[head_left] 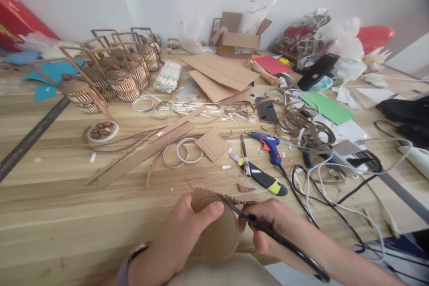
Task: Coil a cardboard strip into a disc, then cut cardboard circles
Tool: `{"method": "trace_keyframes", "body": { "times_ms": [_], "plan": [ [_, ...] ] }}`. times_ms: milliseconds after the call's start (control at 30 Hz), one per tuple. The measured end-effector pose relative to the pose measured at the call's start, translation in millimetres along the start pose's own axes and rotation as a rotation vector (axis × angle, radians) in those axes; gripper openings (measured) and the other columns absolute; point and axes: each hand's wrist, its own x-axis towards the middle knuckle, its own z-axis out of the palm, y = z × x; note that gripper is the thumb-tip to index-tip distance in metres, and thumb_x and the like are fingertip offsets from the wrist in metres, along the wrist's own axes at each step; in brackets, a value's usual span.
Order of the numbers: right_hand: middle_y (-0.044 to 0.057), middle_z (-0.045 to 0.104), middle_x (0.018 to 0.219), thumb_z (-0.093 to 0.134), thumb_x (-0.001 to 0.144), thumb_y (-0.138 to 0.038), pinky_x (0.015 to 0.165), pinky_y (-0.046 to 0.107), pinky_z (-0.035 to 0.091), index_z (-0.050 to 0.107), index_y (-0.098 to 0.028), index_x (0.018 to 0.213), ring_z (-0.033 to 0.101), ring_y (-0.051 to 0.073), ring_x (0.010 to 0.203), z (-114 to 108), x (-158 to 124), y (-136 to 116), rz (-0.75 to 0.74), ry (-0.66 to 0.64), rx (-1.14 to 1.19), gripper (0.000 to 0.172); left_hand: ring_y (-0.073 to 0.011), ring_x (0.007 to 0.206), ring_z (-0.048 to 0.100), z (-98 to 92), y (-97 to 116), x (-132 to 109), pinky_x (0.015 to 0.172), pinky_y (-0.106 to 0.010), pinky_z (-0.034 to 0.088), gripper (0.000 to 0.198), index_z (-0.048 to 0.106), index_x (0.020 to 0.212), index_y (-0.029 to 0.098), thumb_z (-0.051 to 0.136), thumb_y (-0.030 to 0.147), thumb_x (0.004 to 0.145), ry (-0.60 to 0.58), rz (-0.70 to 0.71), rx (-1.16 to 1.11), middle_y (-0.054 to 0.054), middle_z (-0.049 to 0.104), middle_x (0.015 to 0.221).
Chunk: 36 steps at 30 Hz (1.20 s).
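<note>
At the table's near edge, my left hand (184, 228) grips a piece of brown cardboard (217, 232), thumb on top. A round outline is drawn on the cardboard, and its right side is curved. My right hand (271, 221) is closed on black scissors (275, 234), whose blades lie at the cardboard's upper right edge. A strip of cardboard sticks out beside the blades. Just beyond my hands lie a black and yellow cutter (264, 181), a pen (246, 156) and a blue glue gun (268, 143).
Small woven lanterns (122, 82) stand at the back left. Cardboard sheets (221, 71) and an open box (239, 38) are at the back. Cables (321, 196) and coiled strips (301, 120) spread on the right. Tape rings (190, 159) and long cardboard strips (144, 156) lie ahead.
</note>
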Motion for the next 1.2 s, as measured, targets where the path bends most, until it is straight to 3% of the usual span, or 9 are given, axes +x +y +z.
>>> {"method": "trace_keyframes", "body": {
  "times_ms": [133,300,400,633,833,1200],
  "plan": [
    [-0.007,0.034,0.055,0.055,0.081,-0.083,0.047,0.024,0.026,0.068,-0.017,0.076,0.025,0.01,0.05,-3,1,-4,0.035,-0.038,-0.016,0.067,-0.0366,0.1,0.072,-0.2,0,0,0.088,-0.047,0.052,0.046,0.065,0.097,0.021,0.079,0.051,0.065,0.007,-0.031,0.001,-0.01,0.079,0.107],
    [-0.003,0.038,0.06,0.039,0.078,-0.093,0.049,0.026,0.025,0.061,-0.017,0.07,0.031,0.012,0.055,-1,2,-7,0.025,-0.018,0.027,0.08,-0.0371,0.105,0.07,-2.0,-4,1,0.091,-0.048,0.05,0.048,0.062,0.099,0.022,0.078,0.053,0.066,0.039,-0.053,0.042,-0.011,0.078,0.107],
    [-0.003,0.04,0.061,0.043,0.075,-0.094,0.048,0.026,0.023,0.059,-0.017,0.067,0.034,0.012,0.057,0,1,-6,0.048,-0.021,0.042,0.079,-0.0375,0.106,0.069,-2.0,-4,1,0.092,-0.049,0.05,0.049,0.061,0.098,0.022,0.078,0.054,0.065,0.038,-0.062,0.041,-0.011,0.078,0.108],
    [-0.005,0.034,0.058,0.042,0.075,-0.094,0.046,0.024,0.021,0.053,-0.018,0.063,0.025,0.01,0.053,-1,1,-3,0.056,-0.035,0.02,0.077,-0.0369,0.104,0.07,0.3,1,-1,0.09,-0.048,0.051,0.047,0.061,0.097,0.022,0.076,0.052,0.064,0.025,-0.058,0.056,-0.01,0.078,0.103],
    [-0.004,0.037,0.058,0.044,0.075,-0.094,0.046,0.024,0.022,0.05,-0.018,0.06,0.032,0.011,0.055,2,-2,3,0.07,-0.009,0.0,0.077,-0.0361,0.103,0.071,0.0,1,-2,0.089,-0.047,0.051,0.047,0.062,0.097,0.022,0.077,0.052,0.064,-0.026,-0.037,0.038,-0.01,0.078,0.105],
    [-0.005,0.034,0.057,0.047,0.079,-0.089,0.046,0.025,0.02,0.043,-0.02,0.059,0.029,0.01,0.053,1,-5,0,0.076,-0.035,0.006,0.073,-0.033,0.103,0.071,-3.2,1,-3,0.088,-0.042,0.051,0.044,0.065,0.098,0.022,0.081,0.048,0.066,-0.048,-0.026,0.007,-0.006,0.079,0.099]
  ]
}}
